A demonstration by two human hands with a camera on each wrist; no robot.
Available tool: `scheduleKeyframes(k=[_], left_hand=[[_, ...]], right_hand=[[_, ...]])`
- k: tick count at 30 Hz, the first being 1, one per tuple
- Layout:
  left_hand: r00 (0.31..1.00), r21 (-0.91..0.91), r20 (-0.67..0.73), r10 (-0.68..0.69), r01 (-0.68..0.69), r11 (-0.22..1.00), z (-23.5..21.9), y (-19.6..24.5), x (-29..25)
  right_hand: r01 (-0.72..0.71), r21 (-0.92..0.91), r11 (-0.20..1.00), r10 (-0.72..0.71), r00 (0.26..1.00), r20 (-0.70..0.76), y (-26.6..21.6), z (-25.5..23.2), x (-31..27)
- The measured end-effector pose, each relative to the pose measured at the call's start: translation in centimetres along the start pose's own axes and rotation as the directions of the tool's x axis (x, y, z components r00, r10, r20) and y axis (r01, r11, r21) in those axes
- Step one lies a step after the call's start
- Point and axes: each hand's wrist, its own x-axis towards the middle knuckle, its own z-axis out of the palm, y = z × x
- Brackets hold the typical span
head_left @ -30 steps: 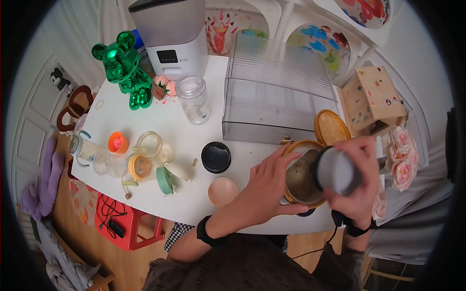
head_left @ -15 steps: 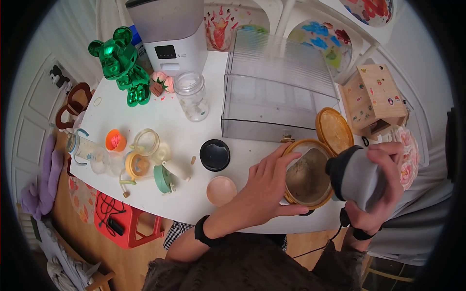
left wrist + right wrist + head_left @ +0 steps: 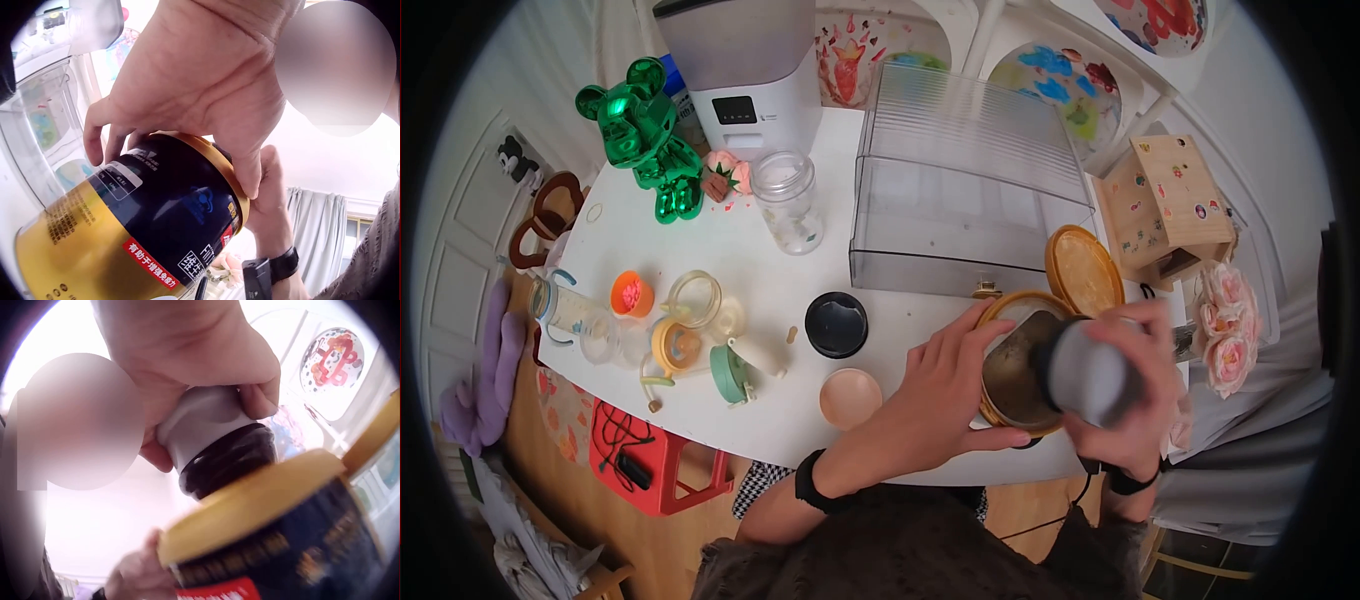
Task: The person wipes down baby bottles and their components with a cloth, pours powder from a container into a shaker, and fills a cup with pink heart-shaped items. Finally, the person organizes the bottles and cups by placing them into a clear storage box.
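My left hand [image 3: 935, 395] grips a gold and dark-blue can [image 3: 103, 234], its thumb and fingers spread around the gold rim. The can's hinged lid [image 3: 1085, 270] stands open behind it, and powdery residue shows inside. In my right hand [image 3: 1138, 435] is a smooth grey container [image 3: 1090, 375] with a black collar. It is tipped so the collar faces down over the can's opening; in the right wrist view the collar [image 3: 231, 459] is right at the rim. The container's mouth is hidden. Left of the can lie a black round lid [image 3: 836, 325] and a peach-coloured cup [image 3: 850, 398].
A clear plastic box [image 3: 960, 200] stands behind the can, a wooden box [image 3: 1180, 190] and pink flowers [image 3: 1230, 325] to the right. Bottle parts, including a green cap [image 3: 727, 373], and an orange cup [image 3: 632, 294] lie left; an open clear jar [image 3: 788, 205] stands farther back.
The right hand drew the grey container back to the right, off the can, half a second ago, and has since brought it over the opening again. The left hand keeps its grip.
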Motion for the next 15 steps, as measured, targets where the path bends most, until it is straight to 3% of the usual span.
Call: scheduleKeyframes(k=[2, 3, 5, 7, 9, 10, 11, 15], left_hand=[[1.0, -0.017, 0.009, -0.005, 0.006, 1.0, 0.0, 0.1, -0.1], [1.0, -0.019, 0.017, 0.002, -0.002, 1.0, -0.1, 0.2, 0.0], [0.999, -0.028, 0.03, -0.019, 0.02, 0.999, -0.2, 0.2, 0.1], [0.999, -0.031, 0.045, -0.011, 0.012, 0.999, -0.4, 0.4, 0.2], [0.999, -0.03, 0.049, -0.021, 0.022, 0.999, -0.3, 0.4, -0.1], [0.999, -0.043, 0.035, -0.022, 0.023, 0.999, -0.2, 0.1, -0.2], [1.0, -0.047, 0.03, -0.01, 0.012, 0.999, -0.3, 0.2, 0.0], [1.0, -0.059, 0.029, 0.008, -0.007, 0.998, -0.1, -0.1, 0.0]], right_hand=[[0.022, 0.124, 0.992, 0.004, 0.98, -0.201, -0.7, -1.2, -0.6], [0.016, 0.118, 0.993, 0.009, 0.978, -0.208, -0.3, -0.8, -0.6], [-0.009, 0.056, 0.998, 0.011, 0.999, -0.039, 0.7, 0.4, -0.4], [-0.002, 0.0, 1.0, 0.002, 0.999, -0.046, 0.4, -0.4, -0.7], [0.084, 0.105, 0.991, -0.052, 0.959, -0.279, -0.4, -1.7, -1.0], [0.06, 0.181, 0.982, -0.008, 0.962, -0.274, -0.3, -1.4, -1.1], [0.039, 0.033, 0.999, -0.037, 0.998, -0.048, 0.3, -0.2, -0.3], [-0.002, 0.1, 0.995, 0.017, 0.989, -0.148, 0.0, -1.4, -1.0]])
